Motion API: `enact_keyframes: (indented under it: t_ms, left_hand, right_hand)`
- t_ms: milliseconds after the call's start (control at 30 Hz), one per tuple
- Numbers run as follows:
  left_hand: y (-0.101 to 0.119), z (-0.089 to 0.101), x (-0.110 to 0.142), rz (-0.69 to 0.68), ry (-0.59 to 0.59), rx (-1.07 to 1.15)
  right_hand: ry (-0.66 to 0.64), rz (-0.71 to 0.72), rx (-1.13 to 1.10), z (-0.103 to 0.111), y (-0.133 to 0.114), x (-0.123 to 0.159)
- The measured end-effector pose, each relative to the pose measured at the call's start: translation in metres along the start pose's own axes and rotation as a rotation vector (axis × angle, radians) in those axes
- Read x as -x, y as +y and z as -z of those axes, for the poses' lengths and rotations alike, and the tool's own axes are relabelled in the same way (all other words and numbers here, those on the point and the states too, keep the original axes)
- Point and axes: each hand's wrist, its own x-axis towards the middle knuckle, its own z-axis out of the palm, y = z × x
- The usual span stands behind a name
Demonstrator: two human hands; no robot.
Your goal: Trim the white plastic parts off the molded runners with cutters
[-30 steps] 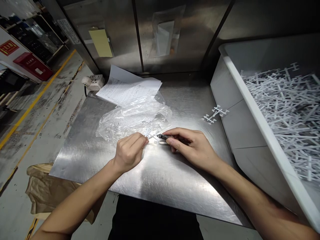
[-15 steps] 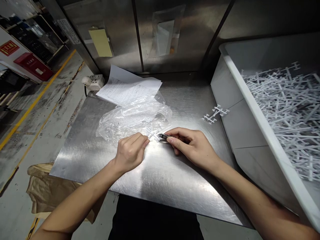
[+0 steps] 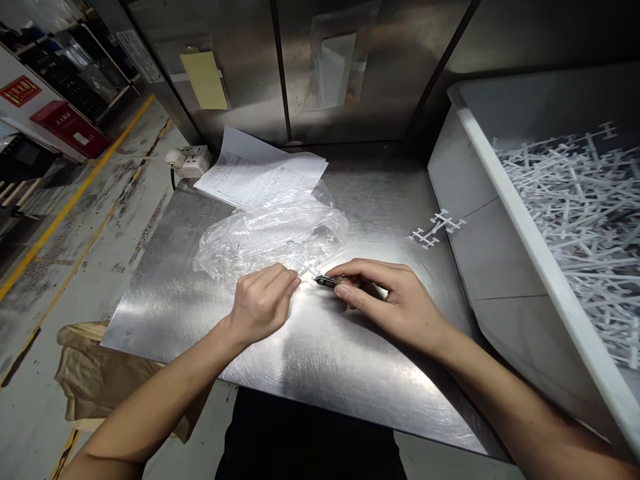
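My left hand (image 3: 265, 301) pinches a small white plastic sprue (image 3: 306, 269) between thumb and fingers, just above the metal table. My right hand (image 3: 387, 293) is closed around small dark nippers (image 3: 327, 281), whose tips meet the sprue's right side. Whether the blades are closed on the plastic is too small to tell. A clear plastic bag (image 3: 265, 237) with small white pieces lies right behind both hands. Another white branched sprue (image 3: 437, 228) rests on the table to the right, beside a large grey bin.
The grey bin (image 3: 467, 123) at the right holds a heap of white sprues (image 3: 585, 227). Printed sheets (image 3: 255, 167) and a power socket (image 3: 193, 160) are at the back of the steel table (image 3: 165, 287). Brown paper (image 3: 100, 380) lies on the floor at left.
The nippers in my right hand have shifted slightly down and turned at the sprue. My left hand keeps its pinch almost in place. The whole view has drifted slightly.
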Motion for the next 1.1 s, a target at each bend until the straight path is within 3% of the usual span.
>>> enact_keyframes:
  t_ms: [500, 867, 1100]
  left_hand:
    - [0.001, 0.0, 0.0, -0.039, 0.015, -0.036]
    - [0.002, -0.001, 0.0, 0.042, -0.055, 0.02]
    - [0.002, -0.002, -0.001, 0.072, -0.061, 0.058]
  right_hand:
    - [-0.039, 0.114, 0.071, 0.007, -0.005, -0.001]
    - [-0.052, -0.218, -0.145, -0.005, -0.002, -0.001]
    - [-0.044, -0.238, -0.162, -0.005, -0.004, 0.0]
